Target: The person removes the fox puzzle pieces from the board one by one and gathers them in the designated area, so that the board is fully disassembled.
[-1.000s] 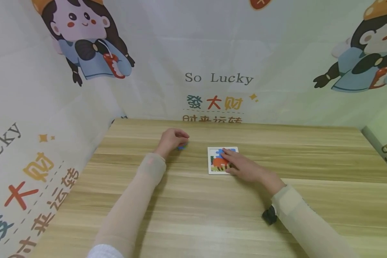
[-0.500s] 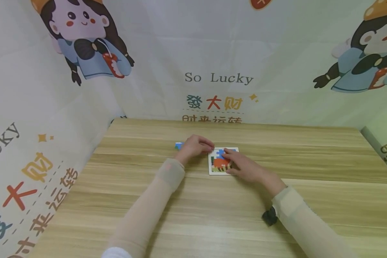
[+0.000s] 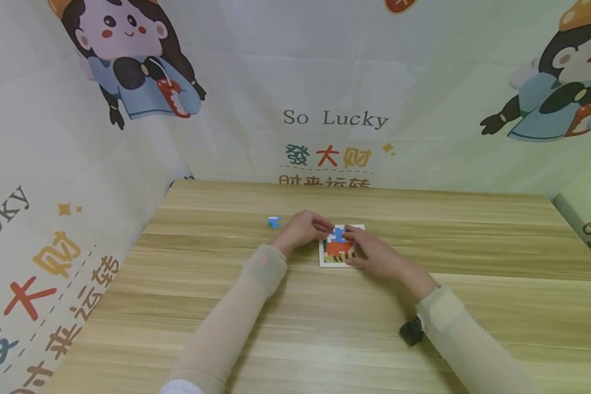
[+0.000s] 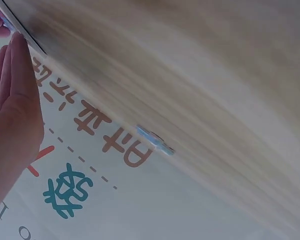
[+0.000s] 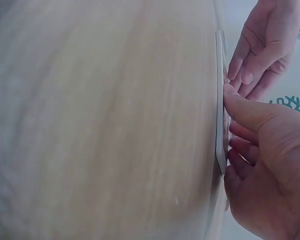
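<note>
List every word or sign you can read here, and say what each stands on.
"So Lucky": back cloth.
"發大财": back cloth and left cloth.
"时来运转": both, partly cut off.
"cky", start cut off: left cloth.
"时", then a cut-off character: right cloth.
Red badge: mark cut off, unreadable.
Jigsaw puzzle: no readable lettering.

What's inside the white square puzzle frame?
Head view: blue and orange printed jigsaw pieces. The left hand hides the upper-left corner of the white frame, the right hand part of its right side; what's under them can't be seen.
</note>
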A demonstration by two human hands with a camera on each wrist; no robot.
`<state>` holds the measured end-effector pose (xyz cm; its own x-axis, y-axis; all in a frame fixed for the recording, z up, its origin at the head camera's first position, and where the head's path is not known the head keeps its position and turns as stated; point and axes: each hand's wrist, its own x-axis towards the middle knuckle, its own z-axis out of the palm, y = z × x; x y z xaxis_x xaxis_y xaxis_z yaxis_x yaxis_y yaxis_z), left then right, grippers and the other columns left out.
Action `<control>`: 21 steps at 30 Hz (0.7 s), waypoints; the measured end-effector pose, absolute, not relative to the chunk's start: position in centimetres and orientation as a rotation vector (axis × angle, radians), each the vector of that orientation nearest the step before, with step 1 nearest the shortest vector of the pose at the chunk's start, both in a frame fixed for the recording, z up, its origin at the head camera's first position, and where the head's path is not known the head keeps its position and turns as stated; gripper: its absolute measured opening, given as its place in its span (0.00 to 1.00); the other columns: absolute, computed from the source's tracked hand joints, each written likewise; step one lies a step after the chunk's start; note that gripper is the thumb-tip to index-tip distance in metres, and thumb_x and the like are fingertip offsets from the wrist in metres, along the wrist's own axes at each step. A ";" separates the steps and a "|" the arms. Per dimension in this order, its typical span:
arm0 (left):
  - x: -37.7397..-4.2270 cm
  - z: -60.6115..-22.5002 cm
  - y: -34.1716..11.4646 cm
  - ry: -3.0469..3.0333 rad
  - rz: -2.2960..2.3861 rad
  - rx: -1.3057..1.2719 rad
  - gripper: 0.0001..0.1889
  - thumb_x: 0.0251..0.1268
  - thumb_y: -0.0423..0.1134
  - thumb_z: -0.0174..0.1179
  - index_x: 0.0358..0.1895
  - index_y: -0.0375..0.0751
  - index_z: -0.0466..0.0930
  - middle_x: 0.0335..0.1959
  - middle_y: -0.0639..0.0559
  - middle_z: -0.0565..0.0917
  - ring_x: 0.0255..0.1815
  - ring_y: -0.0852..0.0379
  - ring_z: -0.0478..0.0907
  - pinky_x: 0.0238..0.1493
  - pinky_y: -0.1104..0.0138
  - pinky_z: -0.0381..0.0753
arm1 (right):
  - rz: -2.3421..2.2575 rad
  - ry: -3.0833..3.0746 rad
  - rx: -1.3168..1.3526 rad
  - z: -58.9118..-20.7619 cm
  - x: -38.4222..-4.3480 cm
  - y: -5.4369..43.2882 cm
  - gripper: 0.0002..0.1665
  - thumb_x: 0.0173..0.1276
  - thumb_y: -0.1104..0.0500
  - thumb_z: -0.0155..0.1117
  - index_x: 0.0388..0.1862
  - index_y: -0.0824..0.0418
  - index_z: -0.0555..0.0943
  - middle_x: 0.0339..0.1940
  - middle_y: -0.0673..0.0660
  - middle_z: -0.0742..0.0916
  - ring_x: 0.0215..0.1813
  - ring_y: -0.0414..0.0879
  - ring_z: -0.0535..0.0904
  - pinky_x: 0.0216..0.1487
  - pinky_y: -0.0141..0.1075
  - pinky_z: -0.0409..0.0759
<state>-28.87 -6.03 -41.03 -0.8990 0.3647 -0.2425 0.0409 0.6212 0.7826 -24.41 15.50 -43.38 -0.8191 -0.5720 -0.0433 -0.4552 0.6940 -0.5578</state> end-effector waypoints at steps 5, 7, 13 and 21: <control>-28.9 -41.1 -6.1 2.428 1.234 0.278 0.15 0.65 0.31 0.64 0.54 0.38 0.84 0.52 0.45 0.88 0.54 0.51 0.84 0.56 0.66 0.82 | -0.799 2.700 -0.763 -43.2 -24.2 15.4 0.40 0.71 0.55 0.64 0.75 0.69 0.62 0.80 0.69 0.60 0.79 0.68 0.55 0.78 0.60 0.54; -29.1 -41.2 -6.1 2.429 1.249 0.235 0.14 0.64 0.32 0.65 0.52 0.39 0.85 0.51 0.46 0.88 0.51 0.53 0.84 0.56 0.66 0.82 | -0.808 2.703 -0.749 -43.2 -24.1 15.3 0.40 0.70 0.55 0.65 0.75 0.70 0.62 0.80 0.69 0.60 0.79 0.68 0.55 0.78 0.60 0.54; -29.7 -41.4 -4.8 2.509 1.201 0.104 0.11 0.59 0.34 0.70 0.45 0.38 0.87 0.45 0.45 0.88 0.39 0.57 0.81 0.47 0.69 0.81 | -0.851 2.740 -0.718 -43.6 -24.1 15.3 0.37 0.67 0.55 0.69 0.69 0.72 0.68 0.76 0.71 0.65 0.76 0.68 0.61 0.76 0.60 0.60; -30.0 -41.0 -3.2 2.691 1.046 0.011 0.08 0.53 0.34 0.73 0.35 0.40 0.85 0.40 0.48 0.86 0.38 0.54 0.78 0.48 0.65 0.79 | -0.812 2.880 -0.876 -43.6 -24.1 15.3 0.22 0.63 0.56 0.73 0.54 0.63 0.81 0.57 0.63 0.78 0.60 0.59 0.74 0.63 0.55 0.75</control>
